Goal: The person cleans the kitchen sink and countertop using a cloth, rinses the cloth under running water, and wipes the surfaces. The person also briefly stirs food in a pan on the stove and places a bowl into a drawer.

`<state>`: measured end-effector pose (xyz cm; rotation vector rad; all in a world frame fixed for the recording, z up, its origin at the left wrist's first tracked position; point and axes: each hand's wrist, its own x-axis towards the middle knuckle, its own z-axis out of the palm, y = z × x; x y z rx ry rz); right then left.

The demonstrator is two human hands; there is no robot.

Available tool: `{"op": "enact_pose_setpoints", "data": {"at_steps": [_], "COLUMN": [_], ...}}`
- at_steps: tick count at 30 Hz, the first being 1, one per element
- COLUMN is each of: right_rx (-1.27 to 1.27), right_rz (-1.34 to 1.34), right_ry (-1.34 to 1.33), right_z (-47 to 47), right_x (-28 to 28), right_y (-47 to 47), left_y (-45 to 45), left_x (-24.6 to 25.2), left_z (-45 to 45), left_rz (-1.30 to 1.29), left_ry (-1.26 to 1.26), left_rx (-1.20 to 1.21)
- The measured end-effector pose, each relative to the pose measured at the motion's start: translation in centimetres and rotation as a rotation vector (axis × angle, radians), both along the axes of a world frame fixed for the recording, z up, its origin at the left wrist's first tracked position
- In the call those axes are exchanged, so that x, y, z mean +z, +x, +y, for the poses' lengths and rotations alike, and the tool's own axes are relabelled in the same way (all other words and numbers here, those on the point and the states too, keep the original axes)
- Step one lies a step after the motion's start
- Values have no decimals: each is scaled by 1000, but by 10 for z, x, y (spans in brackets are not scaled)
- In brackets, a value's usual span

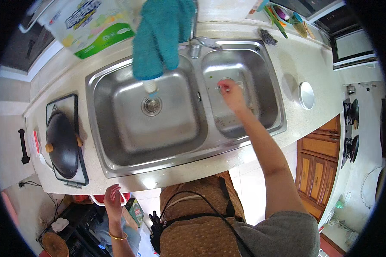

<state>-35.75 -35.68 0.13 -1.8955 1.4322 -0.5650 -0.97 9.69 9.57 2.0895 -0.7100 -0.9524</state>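
My right hand [234, 94] reaches down into the smaller right basin [267, 83] of a stainless steel sink. Its fingertips are bunched over the drain [220, 90]; whether they pinch something is hidden. A green scrap [211, 77] and brownish food bits [223, 122] lie on the basin floor. My left hand [113, 200] hangs just in front of the counter's edge, nothing in it, its fingers loosely bent. Between the basins stands a metal faucet [195, 50]. Over the larger left basin [177, 128] hangs a teal cloth [165, 38], with a white nozzle [150, 86] below it.
A black wok [62, 144] with wooden knobs rests on a dark-rimmed cutting board [82, 167] at left. On the right counter are a white cup [306, 95] and a steel wool scourer [267, 36]. Vegetables [281, 14] and a printed plastic package [99, 29] sit behind.
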Motion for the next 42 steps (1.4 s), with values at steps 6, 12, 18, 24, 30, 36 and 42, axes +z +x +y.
{"op": "enact_pose_setpoints", "data": {"at_steps": [6,12,18,24,30,36,42], "right_rx": [8,-107,153,483,410,185,67], "right_rz": [679,338,-98,-246,-222,-218,-338], "right_ry": [-344,-104,-43,92,84,194,194], "right_z": [-55,-44,29,91,125,146,110], "right_x": [-102,-36,66,82,60,40,38], "right_y": [-85,-104,-72,9,24,-23,-23], "left_y": [-22,-47,-116,-139,-69,-26,-39], "left_x": [3,7,9,-8,-80,-27,20], "left_z": [-76,-129,-233,-273,-222,-255,-306], "left_rz": [-40,-63,-223,-333,-318,-91,240], "left_ry": [27,70,-210,-181,35,-168,-616], "left_rx": [-201,-349,-643,-780,-692,-472,-409]}}
